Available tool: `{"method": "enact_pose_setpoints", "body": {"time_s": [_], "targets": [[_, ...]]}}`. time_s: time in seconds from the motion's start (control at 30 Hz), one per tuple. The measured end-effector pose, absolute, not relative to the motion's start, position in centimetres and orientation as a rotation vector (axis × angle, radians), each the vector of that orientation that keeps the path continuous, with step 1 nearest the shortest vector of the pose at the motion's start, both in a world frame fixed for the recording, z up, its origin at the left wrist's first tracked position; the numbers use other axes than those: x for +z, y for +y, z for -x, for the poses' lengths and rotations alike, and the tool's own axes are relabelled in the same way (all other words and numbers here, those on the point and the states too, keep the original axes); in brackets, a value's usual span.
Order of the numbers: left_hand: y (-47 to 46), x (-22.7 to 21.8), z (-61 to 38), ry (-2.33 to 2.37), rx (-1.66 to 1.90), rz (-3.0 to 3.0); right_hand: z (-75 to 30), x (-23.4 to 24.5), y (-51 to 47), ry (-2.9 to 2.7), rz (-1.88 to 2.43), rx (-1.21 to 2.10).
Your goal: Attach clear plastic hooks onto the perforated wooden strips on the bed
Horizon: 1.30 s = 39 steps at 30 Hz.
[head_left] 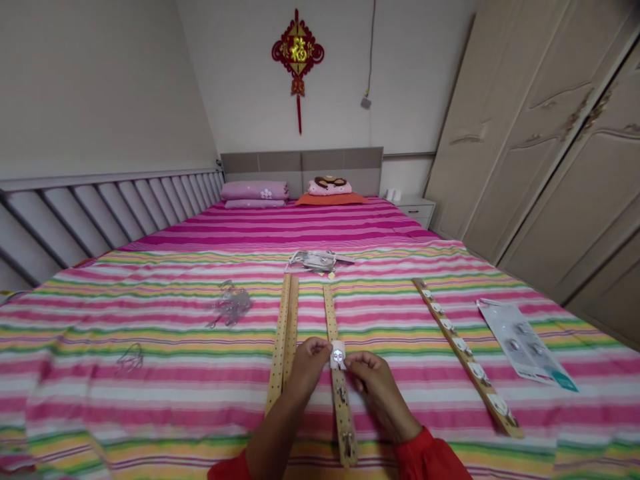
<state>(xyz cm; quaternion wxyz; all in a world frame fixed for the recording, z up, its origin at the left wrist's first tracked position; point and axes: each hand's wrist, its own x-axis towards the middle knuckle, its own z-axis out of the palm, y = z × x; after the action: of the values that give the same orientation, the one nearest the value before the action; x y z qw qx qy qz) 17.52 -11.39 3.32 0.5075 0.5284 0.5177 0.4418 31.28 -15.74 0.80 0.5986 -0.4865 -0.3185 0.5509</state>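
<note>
A small metal hook on a square white backing (pixel 338 355) is pinched at its two sides, over a narrow wooden strip with holes (pixel 331 313). My left hand (pixel 309 365) closes on its left edge with thumb and finger. On the opposite edge are the closed fingertips of my right hand (pixel 374 375). Whether the backing touches the wood I cannot tell. Nearer to me on the same strip are two more metal hooks, one of them a lower hook (pixel 347 440). Just left of my left hand lie wooden strips with holes (pixel 279 353), side by side.
At right lies a wooden strip (pixel 470 360) bearing several white-backed hooks, beside a hook package (pixel 525 343). Clear plastic packaging (pixel 233 303), a smaller clear piece (pixel 131 359) and a packet (pixel 315 260) rest on the striped bedspread (pixel 190 407). A rail (pixel 100 179) runs along the left.
</note>
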Motion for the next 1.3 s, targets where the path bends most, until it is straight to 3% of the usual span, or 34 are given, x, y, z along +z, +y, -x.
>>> {"method": "enact_pose_setpoints", "body": {"time_s": [0.57,1.3], "targets": [[-9.4,-0.1,-18.1,1.404,1.008,-1.407,-31.1,-2.7,-13.0,-0.816,1.266,1.063],[-7.7,-2.0,-18.3,1.587,0.891,-1.384,-30.9,-4.3,-12.4,-0.816,1.32,1.027]]}}
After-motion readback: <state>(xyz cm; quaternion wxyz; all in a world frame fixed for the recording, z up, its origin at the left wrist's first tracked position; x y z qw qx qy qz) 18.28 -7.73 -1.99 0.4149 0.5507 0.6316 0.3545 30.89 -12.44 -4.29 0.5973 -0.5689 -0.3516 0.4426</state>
